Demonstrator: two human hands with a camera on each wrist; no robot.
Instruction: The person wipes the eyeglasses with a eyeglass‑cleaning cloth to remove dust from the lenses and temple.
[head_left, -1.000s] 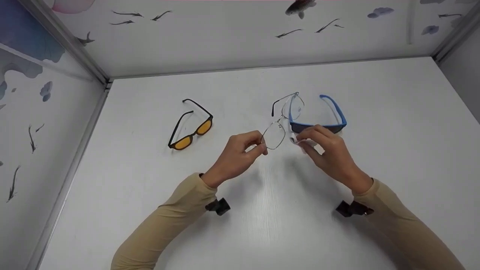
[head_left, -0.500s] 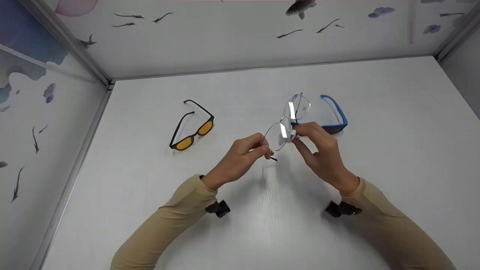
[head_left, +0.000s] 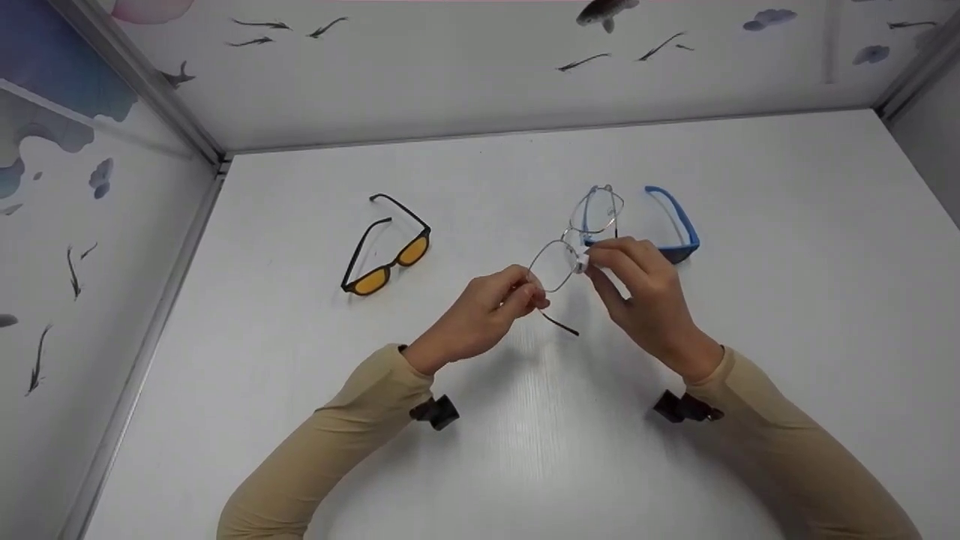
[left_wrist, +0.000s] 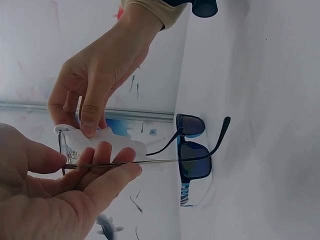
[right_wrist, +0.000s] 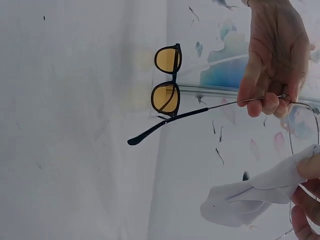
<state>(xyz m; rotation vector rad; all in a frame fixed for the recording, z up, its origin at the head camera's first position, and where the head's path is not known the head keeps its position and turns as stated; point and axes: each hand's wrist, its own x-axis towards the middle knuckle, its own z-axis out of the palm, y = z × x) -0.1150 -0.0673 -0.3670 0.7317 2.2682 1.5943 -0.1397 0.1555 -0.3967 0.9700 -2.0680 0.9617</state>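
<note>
In the head view, my left hand (head_left: 487, 315) pinches thin metal-framed eyeglasses (head_left: 553, 266) near one hinge. They are held above the table with both temples unfolded; one dark-tipped temple (right_wrist: 165, 125) sticks out past my left fingers. My right hand (head_left: 649, 300) pinches a white cloth (right_wrist: 245, 200) folded over the rim of the lens nearer my left hand. Most of this cloth is hidden by my fingers in the head view, but the right wrist view shows it hanging. Behind my right hand, blue-framed sunglasses (head_left: 682, 225) with dark lenses stand on the table, partly covered.
Black-framed glasses with orange lenses (head_left: 373, 282) rest on the white table (head_left: 262, 337) to the left, temples unfolded. Panels with painted fish and petals (head_left: 450, 82) rise along the table's back and left edges.
The metal-framed eyeglasses have tilted, and one temple now shows below my left hand. My right hand has shifted a little left with the cloth, from in front of the sunglasses to the lens rim.
</note>
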